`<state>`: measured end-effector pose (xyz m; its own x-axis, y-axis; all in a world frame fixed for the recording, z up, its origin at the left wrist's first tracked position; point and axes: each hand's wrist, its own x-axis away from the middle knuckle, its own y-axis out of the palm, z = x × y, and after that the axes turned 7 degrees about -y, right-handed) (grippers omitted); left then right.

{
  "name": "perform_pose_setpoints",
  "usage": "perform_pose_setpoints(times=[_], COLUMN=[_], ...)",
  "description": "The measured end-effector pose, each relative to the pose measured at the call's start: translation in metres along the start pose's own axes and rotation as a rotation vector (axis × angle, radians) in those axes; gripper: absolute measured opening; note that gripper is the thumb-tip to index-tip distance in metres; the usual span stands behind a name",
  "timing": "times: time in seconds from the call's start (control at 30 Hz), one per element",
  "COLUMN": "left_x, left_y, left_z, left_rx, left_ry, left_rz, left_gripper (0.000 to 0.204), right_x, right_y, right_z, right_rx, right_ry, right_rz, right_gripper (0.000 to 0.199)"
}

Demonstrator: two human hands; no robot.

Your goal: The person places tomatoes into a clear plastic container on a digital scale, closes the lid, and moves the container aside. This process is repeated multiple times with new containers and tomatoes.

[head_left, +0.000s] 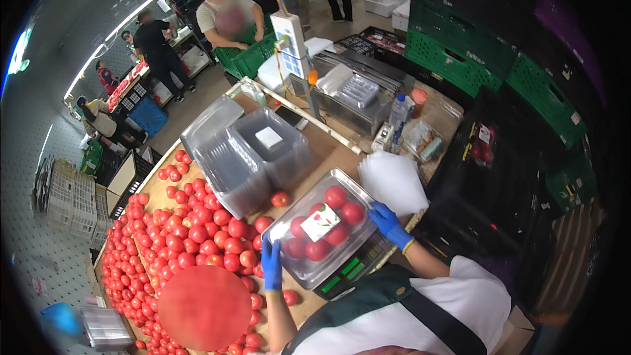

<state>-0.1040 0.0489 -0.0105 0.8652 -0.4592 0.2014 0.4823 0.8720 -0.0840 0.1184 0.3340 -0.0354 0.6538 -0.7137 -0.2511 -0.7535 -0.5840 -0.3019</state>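
Left hand (271, 265), blue glove, fingers flat and extended against the near-left edge of a clear plastic box (323, 229); pressing or steadying, not wrapped around it. Right hand (388, 223), also blue glove, fingers curled over the box's right edge, gripping the rim. Box is closed with a clear lid, filled with red tomatoes, a small white label (321, 221) on top. It sits on a scale (351, 268) with green digits at the near table edge, right in front of the person.

Left of the box: a big loose pile of tomatoes (190, 236) spread across the wooden table (328, 151); one stray tomato (280, 198) just behind the box. Stacks of empty clear boxes (246, 151) stand behind the pile. Stack of white sheets (393, 181) just beyond the right hand. Further back a metal sealing machine (358, 95) and a bottle (398, 112). Green crates (453, 52) stacked to the right. Other people at work in the background, well apart.
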Motion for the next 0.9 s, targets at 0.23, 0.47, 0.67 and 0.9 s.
perform_pose_setpoints(times=[0.23,0.47,0.67,0.9], left_x=[0.006,0.105,0.079,0.085], left_y=[0.132,0.283,0.275,0.228], left_z=[0.104,0.202,0.163,0.117], left_rx=[0.227,0.321,0.137,-0.035], left_ry=[0.205,0.311,0.06,-0.226], left_rz=[-0.3,-1.166,-0.894,-0.641], left_gripper=[0.026,0.049,0.034,0.031], right_x=[-0.001,0.01,0.022,0.023], right_y=[-0.064,-0.254,-0.409,-0.573], right_z=[-0.059,-0.104,-0.024,0.212], right_rx=[-0.601,-1.505,-1.251,-0.518], right_ry=[0.197,0.318,0.338,0.199], right_rz=[0.29,0.379,0.503,0.868], right_gripper=[0.055,0.054,0.047,0.068])
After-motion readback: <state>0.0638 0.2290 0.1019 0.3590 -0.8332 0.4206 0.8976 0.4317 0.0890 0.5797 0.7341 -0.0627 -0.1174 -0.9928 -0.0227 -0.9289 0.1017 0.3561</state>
